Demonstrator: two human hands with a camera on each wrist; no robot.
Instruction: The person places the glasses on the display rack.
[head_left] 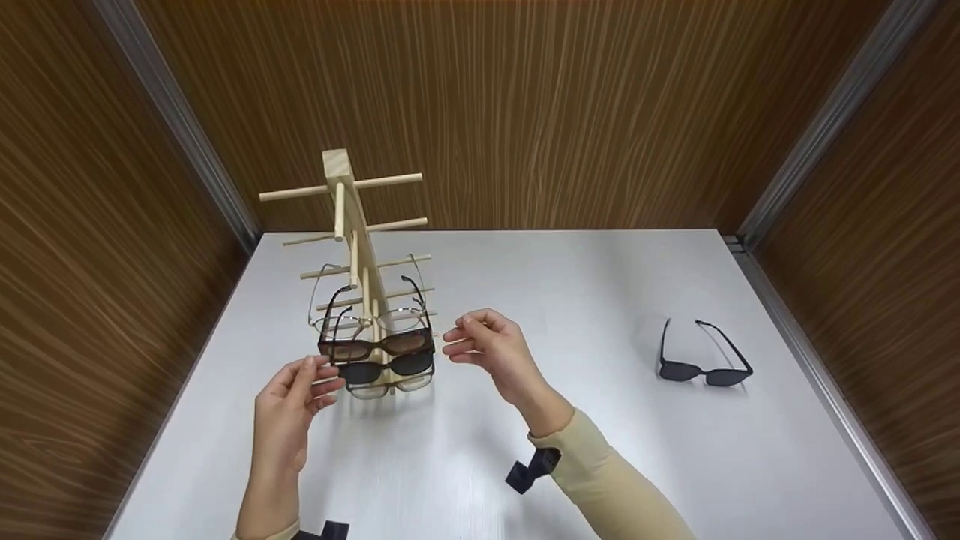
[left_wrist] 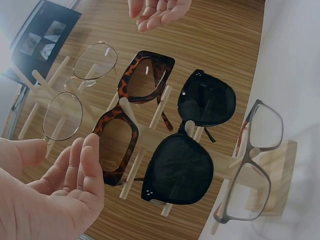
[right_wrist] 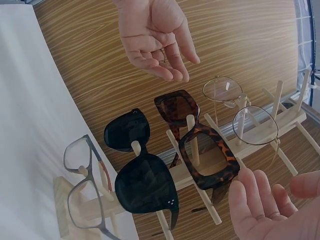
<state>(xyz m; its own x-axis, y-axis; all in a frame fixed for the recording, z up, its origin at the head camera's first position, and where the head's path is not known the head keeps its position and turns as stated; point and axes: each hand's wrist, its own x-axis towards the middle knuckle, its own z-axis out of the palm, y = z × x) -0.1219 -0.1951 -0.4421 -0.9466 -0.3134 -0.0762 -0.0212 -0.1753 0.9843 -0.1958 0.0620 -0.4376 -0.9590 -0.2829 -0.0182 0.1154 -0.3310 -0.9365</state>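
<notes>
A wooden eyewear stand [head_left: 336,163] holds several pairs, with my two hands on either side of it. My left hand [head_left: 289,394] is at its left, fingers loosely bent and holding nothing. In the left wrist view its fingertips overlap the edge of tortoiseshell sunglasses [left_wrist: 131,132]. On the other side, my right hand [head_left: 499,356] is also empty, fingers relaxed, its tips close to the tortoiseshell frame in the right wrist view. Thin metal-rimmed glasses [right_wrist: 255,125] hang above that pair. Below it are black sunglasses [left_wrist: 182,172], then grey-framed clear glasses [left_wrist: 270,184] at the bottom.
Another pair of black sunglasses [head_left: 679,371] lies with its temples unfolded at the right of the white table [head_left: 570,300]. Bare pegs [head_left: 388,181] stick out from the stand's upper part. Wood-grain panels [head_left: 480,112] enclose the table at the back and sides.
</notes>
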